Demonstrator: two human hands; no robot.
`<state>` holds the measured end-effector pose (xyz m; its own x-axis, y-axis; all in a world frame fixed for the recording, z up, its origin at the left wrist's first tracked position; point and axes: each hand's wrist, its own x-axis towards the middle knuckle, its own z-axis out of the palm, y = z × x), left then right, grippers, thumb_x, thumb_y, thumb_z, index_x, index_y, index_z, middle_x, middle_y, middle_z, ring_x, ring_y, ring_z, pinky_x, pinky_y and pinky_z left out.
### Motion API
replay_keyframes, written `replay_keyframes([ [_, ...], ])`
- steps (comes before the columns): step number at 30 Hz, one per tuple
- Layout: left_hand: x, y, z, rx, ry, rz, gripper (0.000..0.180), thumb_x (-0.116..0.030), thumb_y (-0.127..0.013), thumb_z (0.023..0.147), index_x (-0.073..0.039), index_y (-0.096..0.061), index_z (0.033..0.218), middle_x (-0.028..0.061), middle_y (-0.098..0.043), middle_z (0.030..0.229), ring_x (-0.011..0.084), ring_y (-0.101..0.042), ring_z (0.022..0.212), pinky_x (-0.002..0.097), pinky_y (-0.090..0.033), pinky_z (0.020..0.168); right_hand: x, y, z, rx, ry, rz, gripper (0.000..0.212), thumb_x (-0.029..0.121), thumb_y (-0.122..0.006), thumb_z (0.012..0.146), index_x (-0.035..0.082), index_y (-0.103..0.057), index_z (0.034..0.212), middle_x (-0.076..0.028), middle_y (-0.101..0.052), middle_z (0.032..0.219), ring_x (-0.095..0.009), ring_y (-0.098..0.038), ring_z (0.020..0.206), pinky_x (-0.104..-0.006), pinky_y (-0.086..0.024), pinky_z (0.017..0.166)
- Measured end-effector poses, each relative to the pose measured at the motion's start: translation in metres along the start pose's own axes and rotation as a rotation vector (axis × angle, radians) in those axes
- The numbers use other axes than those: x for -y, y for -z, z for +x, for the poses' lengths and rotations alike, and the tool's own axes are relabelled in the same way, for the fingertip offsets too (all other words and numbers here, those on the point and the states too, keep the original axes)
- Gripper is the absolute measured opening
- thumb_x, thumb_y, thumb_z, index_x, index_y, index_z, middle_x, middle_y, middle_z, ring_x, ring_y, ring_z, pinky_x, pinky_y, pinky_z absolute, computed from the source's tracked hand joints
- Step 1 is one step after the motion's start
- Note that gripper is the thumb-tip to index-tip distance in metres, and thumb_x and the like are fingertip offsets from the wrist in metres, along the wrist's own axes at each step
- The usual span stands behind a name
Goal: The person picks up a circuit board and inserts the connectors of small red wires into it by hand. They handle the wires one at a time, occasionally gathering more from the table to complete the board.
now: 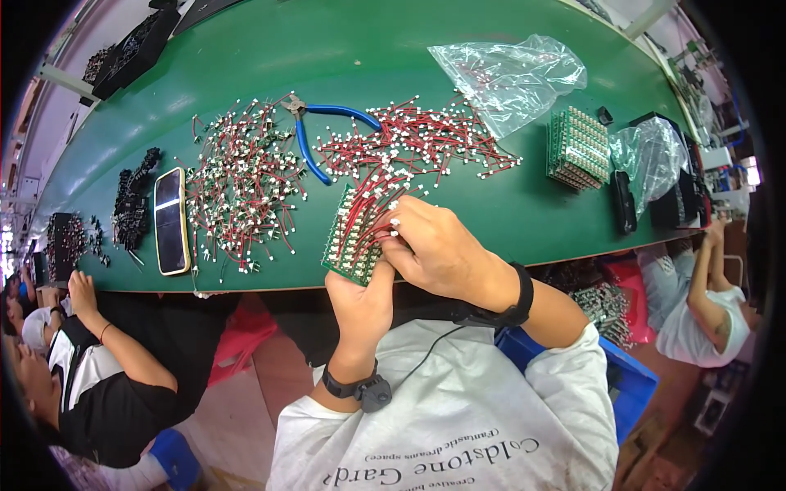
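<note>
My left hand (361,301) grips the near edge of a green circuit board panel (352,237) set with rows of small white connectors. Red wire leads (378,195) rise from many of those connectors and fan out toward the far side. Over the panel's right edge, my right hand (426,245) pinches a short red cable with a white plug (394,222) between thumb and fingers. Beyond the panel lies a loose pile of red cables with white plugs (426,135). Blue-handled cutting pliers (304,139) rest open-jawed left of that pile.
Left on the green table (270,57) are a heap of wired connectors (246,188), a phone (170,221) and black parts (133,200). To the right stand stacked circuit boards (578,147) and a clear plastic bag (516,78). Co-workers (106,368) sit on both sides.
</note>
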<state>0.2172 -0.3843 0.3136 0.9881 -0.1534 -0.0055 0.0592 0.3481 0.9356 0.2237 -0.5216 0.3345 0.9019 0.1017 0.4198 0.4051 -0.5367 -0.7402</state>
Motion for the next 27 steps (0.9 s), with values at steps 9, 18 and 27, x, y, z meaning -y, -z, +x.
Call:
replay_keyframes([
  [9,-0.002,-0.002,-0.001,0.037,-0.008,0.068,0.021,0.004,-0.060,0.091,0.005,-0.063,0.112,0.0042,-0.066,0.104,0.0087,-0.060,0.094,0.0239,-0.048,0.081,0.003,0.002,0.003,-0.004,-0.057,-0.009,0.015,-0.003,-0.066,0.074,-0.002,-0.061,0.088,-0.014,-0.059,0.077,-0.032,-0.061,0.065,-0.0390,-0.050,0.057],
  [18,-0.002,0.005,-0.003,0.030,-0.014,0.155,0.029,0.009,-0.053,0.087,0.005,-0.059,0.115,0.0069,-0.065,0.107,0.0113,-0.060,0.093,0.0257,-0.048,0.084,0.008,0.010,0.007,0.135,0.013,-0.177,0.016,-0.002,-0.066,0.073,0.001,-0.063,0.088,-0.017,-0.062,0.085,-0.036,-0.062,0.073,-0.0425,-0.052,0.063],
  [27,0.000,0.006,-0.002,0.060,-0.060,0.233,0.034,0.010,-0.052,0.085,0.004,-0.058,0.118,0.0060,-0.064,0.103,0.0111,-0.058,0.092,0.0248,-0.046,0.083,0.004,0.003,0.004,-0.022,0.075,-0.245,0.023,-0.006,-0.065,0.070,0.002,-0.062,0.091,-0.014,-0.060,0.080,-0.036,-0.061,0.070,-0.0436,-0.050,0.060],
])
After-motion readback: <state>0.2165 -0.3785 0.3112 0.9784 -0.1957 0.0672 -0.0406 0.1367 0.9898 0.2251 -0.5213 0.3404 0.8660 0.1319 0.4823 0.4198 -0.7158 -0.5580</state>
